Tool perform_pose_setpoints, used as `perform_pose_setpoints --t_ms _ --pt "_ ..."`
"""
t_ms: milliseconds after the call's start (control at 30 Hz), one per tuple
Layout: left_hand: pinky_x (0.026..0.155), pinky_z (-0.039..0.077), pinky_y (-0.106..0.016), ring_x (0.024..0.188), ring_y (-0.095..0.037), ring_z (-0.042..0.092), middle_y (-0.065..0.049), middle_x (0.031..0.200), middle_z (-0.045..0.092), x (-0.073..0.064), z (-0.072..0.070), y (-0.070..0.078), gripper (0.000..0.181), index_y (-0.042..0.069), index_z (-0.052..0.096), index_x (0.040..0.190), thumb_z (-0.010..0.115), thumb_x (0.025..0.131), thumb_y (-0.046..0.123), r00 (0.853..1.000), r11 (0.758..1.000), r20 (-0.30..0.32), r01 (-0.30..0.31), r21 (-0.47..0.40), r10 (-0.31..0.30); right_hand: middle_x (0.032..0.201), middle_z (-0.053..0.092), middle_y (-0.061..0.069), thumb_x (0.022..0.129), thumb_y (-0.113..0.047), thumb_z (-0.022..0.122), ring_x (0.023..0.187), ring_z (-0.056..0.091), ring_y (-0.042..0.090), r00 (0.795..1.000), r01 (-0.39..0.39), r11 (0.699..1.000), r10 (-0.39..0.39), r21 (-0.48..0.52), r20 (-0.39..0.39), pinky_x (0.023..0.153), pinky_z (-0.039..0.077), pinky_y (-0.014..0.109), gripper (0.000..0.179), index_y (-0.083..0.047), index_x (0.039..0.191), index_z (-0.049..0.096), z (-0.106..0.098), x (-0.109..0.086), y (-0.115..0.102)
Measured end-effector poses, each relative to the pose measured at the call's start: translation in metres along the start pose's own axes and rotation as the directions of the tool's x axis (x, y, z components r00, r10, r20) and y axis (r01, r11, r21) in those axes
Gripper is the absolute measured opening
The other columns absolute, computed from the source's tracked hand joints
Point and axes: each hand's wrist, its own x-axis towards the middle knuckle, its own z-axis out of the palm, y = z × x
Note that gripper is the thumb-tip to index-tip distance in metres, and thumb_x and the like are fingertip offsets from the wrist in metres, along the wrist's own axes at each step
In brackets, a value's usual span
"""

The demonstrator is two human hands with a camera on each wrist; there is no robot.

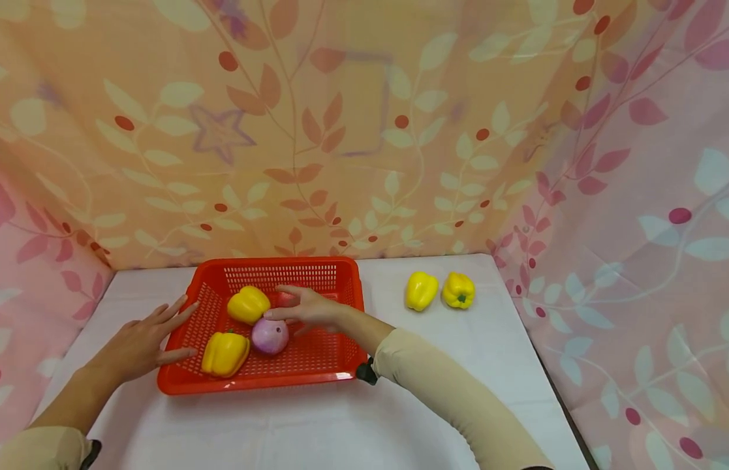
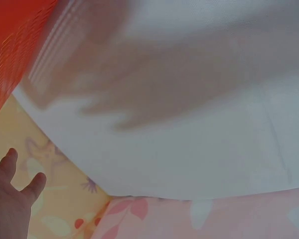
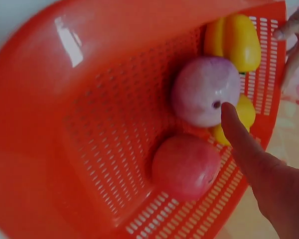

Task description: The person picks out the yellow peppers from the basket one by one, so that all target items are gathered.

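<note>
Behind the basket and to its sides hangs a leaf-patterned curtain in orange and pink. Beneath the basket you have a white desk. Your red basket has slotted walls and a slotted floor. At the basket's left rim is your left hand, fingers spread apart and gripping nothing; you cannot tell whether they touch the rim. Over the basket's middle is your right hand, its fingers also apart, clamped on nothing. You have 4 yellow peppers: in the basket's left part, a front pepper and a back pepper; on the desk right of the basket, a nearer pepper and a farther pepper, side by side. Near the basket's middle lies a round purple fruit, your right fingertip at it, contact unclear. Toward the basket's back wall, beneath your right hand, lies a round red fruit.
</note>
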Motion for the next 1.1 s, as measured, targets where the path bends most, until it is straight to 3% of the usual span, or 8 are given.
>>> perform_pose_setpoints --t_ms 167,267,467,833,1100 --pt "0.094 0.035 -0.078 0.132 -0.059 0.033 -0.023 0.159 0.027 0.0 0.0 0.0 0.101 0.018 0.022 0.159 0.065 0.082 0.067 1.0 1.0 0.006 0.006 0.004 -0.006 0.139 0.055 0.009 0.094 -0.03 0.07 0.117 0.061 0.036 0.996 -0.055 0.998 0.057 -0.031 0.071 0.095 0.053 0.053 0.072 -0.018 0.155 0.036 0.018 0.008 -0.002" --pt "0.094 0.035 -0.078 0.132 -0.059 0.034 -0.022 0.158 0.027 0.0 0.0 -0.001 0.101 0.018 0.022 0.159 0.065 0.083 0.068 1.0 1.0 0.003 0.005 0.008 -0.005 0.136 0.058 0.005 0.093 -0.03 0.07 0.114 0.064 0.033 0.991 -0.076 0.996 0.082 -0.055 0.103 0.093 0.055 0.048 0.07 -0.019 0.154 0.038 0.027 0.011 -0.004" --pt "0.093 0.035 -0.079 0.131 -0.059 0.034 -0.023 0.159 0.027 -0.001 0.0 -0.001 0.1 0.018 0.022 0.159 0.065 0.083 0.067 1.0 1.0 0.003 0.002 0.009 -0.002 0.124 0.061 0.002 0.093 -0.033 0.07 0.11 0.066 0.031 0.981 -0.128 0.989 0.138 -0.078 0.139 0.086 0.057 0.051 0.067 -0.023 0.152 0.041 0.045 0.02 -0.008" --pt "0.094 0.033 -0.079 0.133 -0.059 0.033 -0.024 0.159 0.027 0.002 -0.001 0.001 0.099 0.018 0.022 0.159 0.066 0.083 0.065 1.0 1.0 0.009 0.003 -0.011 -0.003 0.132 0.054 0.003 0.093 -0.036 0.07 0.112 0.06 0.038 0.962 -0.226 0.972 0.232 -0.057 0.141 0.085 0.056 0.055 0.07 -0.028 0.154 0.037 0.062 0.04 -0.008" --pt "0.093 0.033 -0.079 0.132 -0.059 0.032 -0.023 0.159 0.026 0.0 0.001 0.0 0.099 0.019 0.021 0.159 0.066 0.083 0.065 1.0 1.0 0.009 0.005 -0.017 -0.005 0.133 0.055 0.003 0.092 -0.037 0.07 0.104 0.062 0.042 0.953 -0.261 0.958 0.275 -0.115 0.127 0.082 0.057 0.056 0.072 -0.026 0.154 0.036 0.067 0.052 -0.005"
